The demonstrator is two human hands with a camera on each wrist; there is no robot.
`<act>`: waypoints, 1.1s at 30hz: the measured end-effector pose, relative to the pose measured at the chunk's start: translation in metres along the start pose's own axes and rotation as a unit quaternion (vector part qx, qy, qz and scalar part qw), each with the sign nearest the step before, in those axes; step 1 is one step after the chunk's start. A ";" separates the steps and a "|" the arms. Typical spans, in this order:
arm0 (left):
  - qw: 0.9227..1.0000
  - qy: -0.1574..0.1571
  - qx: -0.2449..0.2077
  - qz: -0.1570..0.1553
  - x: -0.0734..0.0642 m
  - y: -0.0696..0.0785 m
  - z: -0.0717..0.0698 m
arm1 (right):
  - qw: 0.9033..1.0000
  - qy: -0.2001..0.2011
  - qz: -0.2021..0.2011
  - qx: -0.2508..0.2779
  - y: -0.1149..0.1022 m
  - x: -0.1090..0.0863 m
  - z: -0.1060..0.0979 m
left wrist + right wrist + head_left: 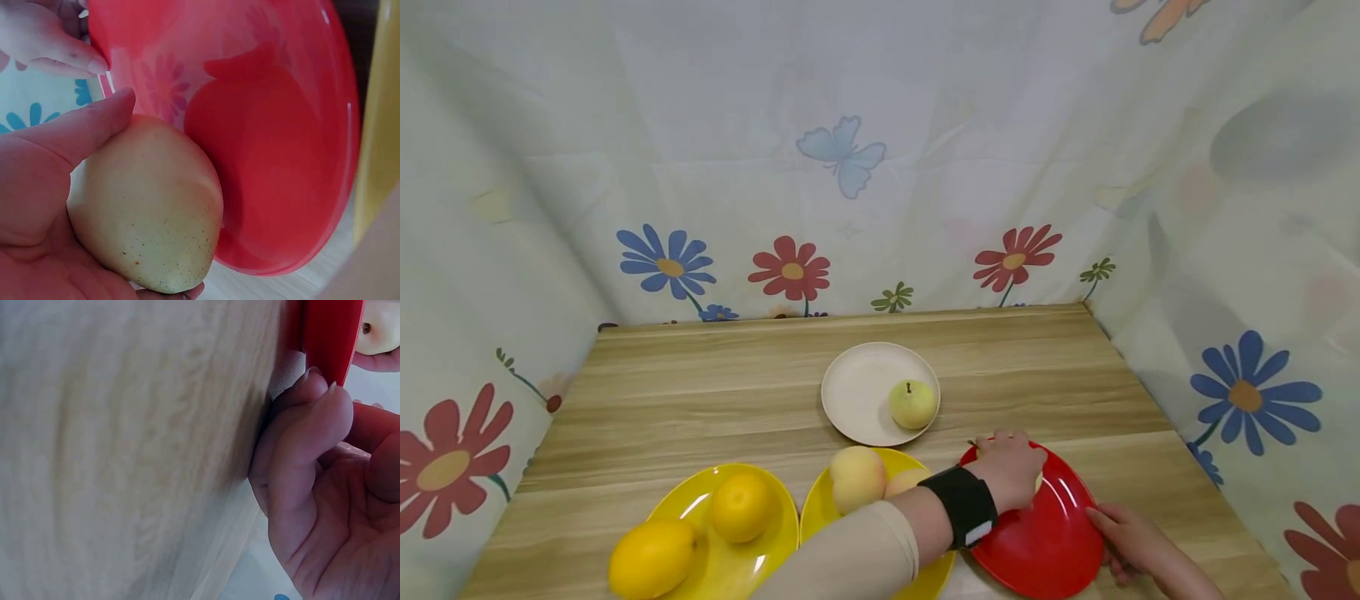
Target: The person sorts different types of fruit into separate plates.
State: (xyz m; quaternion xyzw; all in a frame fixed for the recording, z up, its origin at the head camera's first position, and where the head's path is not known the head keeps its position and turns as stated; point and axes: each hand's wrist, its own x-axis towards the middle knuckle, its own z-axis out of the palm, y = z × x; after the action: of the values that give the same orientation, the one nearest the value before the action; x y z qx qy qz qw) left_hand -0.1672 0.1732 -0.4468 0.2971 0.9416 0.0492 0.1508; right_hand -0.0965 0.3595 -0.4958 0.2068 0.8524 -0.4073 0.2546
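My left hand point(1013, 468) reaches across over the red plate point(1045, 542) and grips a pale yellow-green pear point(150, 200). In the left wrist view the thumb lies along one side of the pear, and fingertips show beneath it. The pear hangs close over the plate, whose glossy surface mirrors it. At the plate's right edge, my right hand point(1131, 542) pinches the rim, with curled fingers low by the tabletop in the right wrist view. Another pear point(912, 405) rests on the cream plate point(857, 392) farther back.
Left of the red plate is a yellow plate point(932, 575) with peaches point(857, 479), partly hidden by my left forearm. Farther left, another yellow plate point(778, 500) bears an orange point(741, 507) and a lemon point(653, 558). Flowered cloth point(925, 192) encloses the wooden table point(715, 383) behind and at the sides.
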 end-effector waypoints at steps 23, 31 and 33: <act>0.999 -0.040 -0.022 0.009 -0.010 0.003 -0.009 | 1.000 0.000 0.000 0.002 0.001 0.001 0.000; 0.998 -0.043 -0.042 0.014 -0.011 0.002 -0.009 | 1.000 -0.004 0.009 0.005 -0.001 0.002 0.000; 0.998 -0.040 -0.038 0.017 -0.011 0.002 -0.009 | 1.000 -0.006 0.009 0.006 -0.001 0.002 0.000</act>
State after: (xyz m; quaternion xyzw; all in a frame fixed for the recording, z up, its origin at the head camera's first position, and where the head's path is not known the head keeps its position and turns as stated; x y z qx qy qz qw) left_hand -0.1606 0.1681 -0.4350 0.3086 0.9270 0.0755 0.1991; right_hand -0.0986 0.3594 -0.4970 0.2131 0.8466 -0.4114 0.2620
